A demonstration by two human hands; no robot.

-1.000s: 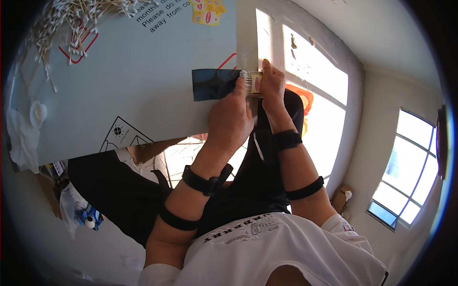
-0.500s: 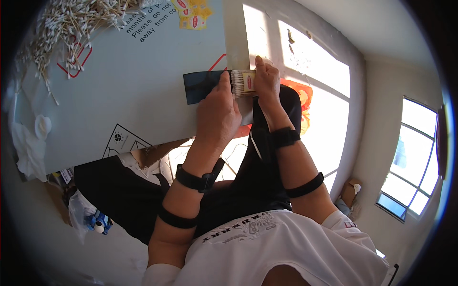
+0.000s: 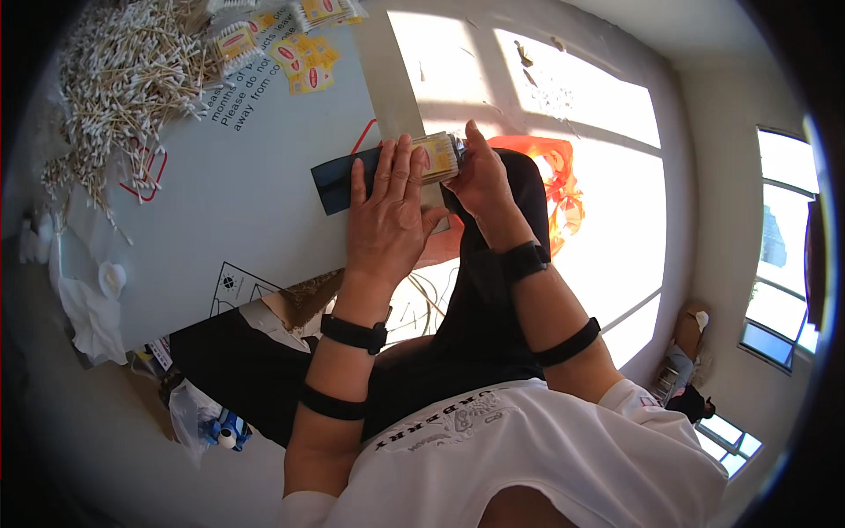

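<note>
A clear pack of cotton swabs (image 3: 443,157) with a yellow label lies at the board's right edge, one end inside or against a dark flat sleeve (image 3: 331,187); which of these is hidden under my fingers. My left hand (image 3: 385,227) rests flat over the sleeve and the pack's near part, fingers stretched and spread, thumb apart. At the pack's right end, the curled fingers of my right hand (image 3: 482,179) grip its plastic, thumb pointing up.
A big heap of loose cotton swabs (image 3: 132,70) covers the board's far left. Beside it lie filled swab packs (image 3: 236,42) and yellow label cards (image 3: 305,66). White crumpled plastic (image 3: 92,308) hangs at the left edge. An orange-red bag (image 3: 561,180) lies beyond my knee.
My left hand has gone from pointing one finger at the sleeve's edge to lying flat across sleeve and pack. My right hand has turned at the pack's end. The view has shifted.
</note>
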